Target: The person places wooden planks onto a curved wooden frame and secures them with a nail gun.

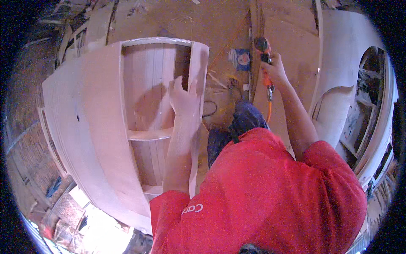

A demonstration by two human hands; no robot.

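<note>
My left hand (pixel 184 95) reaches over the front of a pale wooden cabinet (pixel 97 93) with curved sides and open shelves. Its fingers are spread beside the cabinet's right upright, with nothing in them; whether they touch the wood I cannot tell. A curved shelf (pixel 152 134) crosses the opening below that hand. Out to the right, my right hand (pixel 275 70) is closed round an orange and black sander (pixel 265 57) with a round dark head. The sander is held away from the cabinet, and an orange hose (pixel 270 111) runs down from its rear end.
On the right stands another pale curved wooden piece (pixel 338 63) with cut-out openings. A blue and white packet (pixel 242 59) lies on the dusty brown floor (pixel 186 19) beyond my feet. Long thin boards (pixel 255 25) lie near the sander. Bright light comes in at lower left.
</note>
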